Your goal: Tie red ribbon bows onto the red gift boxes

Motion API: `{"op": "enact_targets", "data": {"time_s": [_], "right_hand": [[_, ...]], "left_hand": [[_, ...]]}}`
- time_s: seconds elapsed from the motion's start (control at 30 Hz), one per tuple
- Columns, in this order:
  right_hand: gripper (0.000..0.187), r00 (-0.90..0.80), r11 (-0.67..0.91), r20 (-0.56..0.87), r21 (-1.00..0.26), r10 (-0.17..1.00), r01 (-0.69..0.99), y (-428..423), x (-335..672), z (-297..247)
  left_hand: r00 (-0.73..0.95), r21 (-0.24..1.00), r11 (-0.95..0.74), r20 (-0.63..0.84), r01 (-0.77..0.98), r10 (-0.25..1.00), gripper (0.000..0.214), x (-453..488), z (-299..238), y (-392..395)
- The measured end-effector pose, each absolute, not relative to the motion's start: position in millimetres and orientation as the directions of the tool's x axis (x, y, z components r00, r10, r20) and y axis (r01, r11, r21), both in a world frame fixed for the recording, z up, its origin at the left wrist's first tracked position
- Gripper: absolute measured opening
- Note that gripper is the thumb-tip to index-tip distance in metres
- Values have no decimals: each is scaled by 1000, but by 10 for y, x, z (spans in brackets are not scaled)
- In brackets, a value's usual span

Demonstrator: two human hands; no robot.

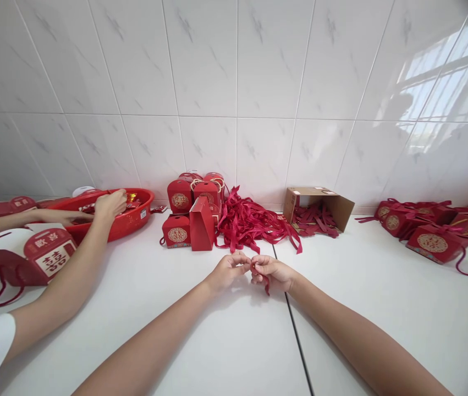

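Note:
Just above the white tabletop, my two hands meet near the middle of the view. The fingertips of my left hand are pinched together at one end of a short red ribbon. My right hand is closed on the same ribbon, and its tail hangs below the fingers. Part of the ribbon is hidden by my fingers. Behind my hands lies a tangled heap of red ribbons. To the right of that heap, a cardboard box on its side holds more dark red strips.
Red gift boxes are stacked left of the ribbons, against the tiled wall. Several more boxes stand at the right. At the left, a co-worker's hands reach into a red basin, beside an open gift box.

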State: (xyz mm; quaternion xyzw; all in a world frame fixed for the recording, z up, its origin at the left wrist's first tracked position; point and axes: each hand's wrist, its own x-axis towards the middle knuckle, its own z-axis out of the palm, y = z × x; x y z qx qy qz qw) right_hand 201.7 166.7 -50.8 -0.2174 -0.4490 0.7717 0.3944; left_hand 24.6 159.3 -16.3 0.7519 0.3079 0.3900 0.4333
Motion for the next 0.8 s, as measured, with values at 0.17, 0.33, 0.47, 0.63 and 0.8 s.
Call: {"op": "enact_targets", "data": {"time_s": [0.17, 0.33, 0.47, 0.63, 0.8], "right_hand": [[37, -512, -279, 49, -792, 857, -543, 1676, 1998, -487], [35, -469, -240, 62, -796, 881, -556, 1693, 1980, -423], [25, -417, -122, 142, -829, 898, -545, 1679, 1978, -184], [20, -310, 185, 365, -855, 878, -484, 1553, 2059, 477], [12, 27, 601, 626, -735, 780, -315, 1252, 2043, 1140]], "left_hand": [[265, 823, -518, 459, 233, 848, 24, 265, -99, 1703], [-285, 664, -399, 679, 632, 677, 73, -7, 190, 2090], [-444, 763, -142, 505, 630, 740, 83, -216, 452, 2355], [-387, 760, -323, 588, 564, 710, 59, -181, 851, 2274], [-118, 625, -723, 774, 295, 622, 70, 94, 1384, 1549]]}}
